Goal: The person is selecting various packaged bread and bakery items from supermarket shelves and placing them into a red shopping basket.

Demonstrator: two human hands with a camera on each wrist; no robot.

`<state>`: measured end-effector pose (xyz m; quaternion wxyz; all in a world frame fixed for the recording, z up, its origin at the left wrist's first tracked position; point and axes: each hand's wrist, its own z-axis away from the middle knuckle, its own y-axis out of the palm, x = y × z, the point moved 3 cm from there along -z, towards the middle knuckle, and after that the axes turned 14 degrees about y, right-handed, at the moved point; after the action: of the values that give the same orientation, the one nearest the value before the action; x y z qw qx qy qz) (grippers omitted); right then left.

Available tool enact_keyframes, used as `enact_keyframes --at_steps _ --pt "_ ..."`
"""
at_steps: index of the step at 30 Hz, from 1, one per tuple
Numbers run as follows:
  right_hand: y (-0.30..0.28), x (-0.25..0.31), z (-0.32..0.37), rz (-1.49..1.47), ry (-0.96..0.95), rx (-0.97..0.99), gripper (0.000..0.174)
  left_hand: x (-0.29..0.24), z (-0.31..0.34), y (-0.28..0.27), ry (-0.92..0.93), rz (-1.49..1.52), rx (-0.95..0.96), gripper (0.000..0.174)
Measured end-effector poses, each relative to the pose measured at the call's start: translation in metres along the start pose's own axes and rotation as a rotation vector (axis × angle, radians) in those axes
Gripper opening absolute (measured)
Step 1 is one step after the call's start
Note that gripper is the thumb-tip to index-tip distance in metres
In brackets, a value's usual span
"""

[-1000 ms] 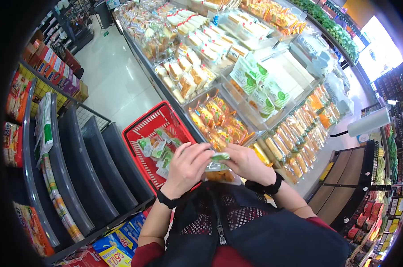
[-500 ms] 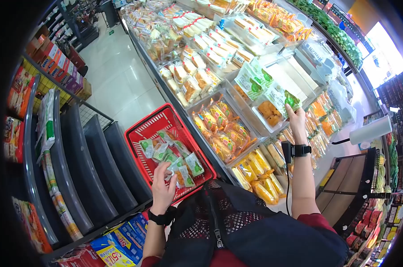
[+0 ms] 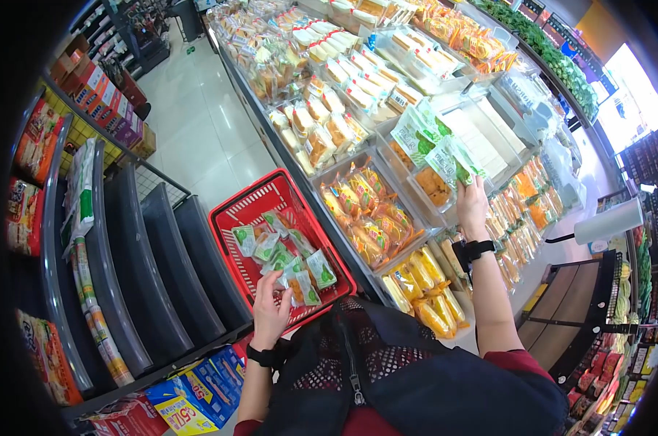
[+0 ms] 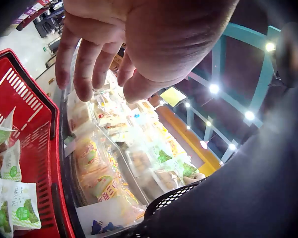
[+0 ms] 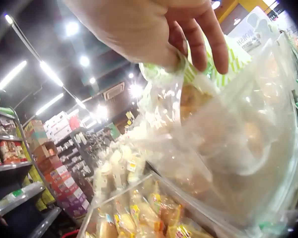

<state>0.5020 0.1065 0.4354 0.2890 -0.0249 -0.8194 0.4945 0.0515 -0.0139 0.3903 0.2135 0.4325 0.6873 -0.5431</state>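
Observation:
My right hand (image 3: 472, 207) is over a clear display bin, pinching the top of a green-and-white bag of bread (image 3: 445, 161). In the right wrist view, thumb and fingers close on the bag's striped green edge (image 5: 233, 64), with brown bread (image 5: 191, 99) showing through the clear film. My left hand (image 3: 271, 309) hovers at the near edge of the red shopping basket (image 4: 27, 91), fingers loosely bent and holding nothing. Inside the basket lie several similar green-and-white bags (image 3: 321, 269). Another such bag (image 3: 414, 138) stands behind the pinched one in the bin.
Bins of wrapped buns (image 3: 372, 232) and yellow packs (image 3: 430, 291) stand between basket and right hand. Wrapped sandwiches (image 3: 321, 134) fill the bins farther back. Dark shelving (image 3: 154, 254) borders the left, and a plastic-bag roll (image 3: 608, 220) juts out at right.
One second ago both hands held a green-labelled bag together near my chest. The right hand then went out to the bin and has taken hold of another; the left dropped back beside the basket.

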Motion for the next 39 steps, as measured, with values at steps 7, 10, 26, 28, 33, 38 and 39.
enact_keyframes --at_steps 7,10,26,28,33,38,39 --pt "0.019 0.001 0.011 -0.074 0.041 0.505 0.028 0.01 0.003 0.01 0.01 0.0 0.06 0.041" --pt "0.046 -0.022 0.008 -0.035 0.033 0.422 0.035 0.009 0.0 0.013 -0.009 0.029 0.09 0.04" --pt "0.013 -0.011 0.018 0.137 0.009 0.518 0.052 0.127 0.079 0.031 -0.393 0.036 0.099 0.035" --pt "-0.017 0.011 0.042 -0.078 -0.152 0.194 0.045 0.171 0.11 0.042 -0.395 0.071 0.095 0.03" --pt "-0.049 0.051 0.108 -0.16 -0.13 0.025 0.034 0.214 0.118 0.072 -0.468 -0.086 0.28 0.044" --pt "-0.037 0.057 0.159 -0.132 -0.142 0.176 0.032 0.235 0.119 0.107 -0.612 -0.042 0.36 0.062" --pt "-0.038 0.06 0.167 -0.104 -0.148 0.179 0.032 0.237 0.118 0.113 -0.606 -0.05 0.373 0.067"
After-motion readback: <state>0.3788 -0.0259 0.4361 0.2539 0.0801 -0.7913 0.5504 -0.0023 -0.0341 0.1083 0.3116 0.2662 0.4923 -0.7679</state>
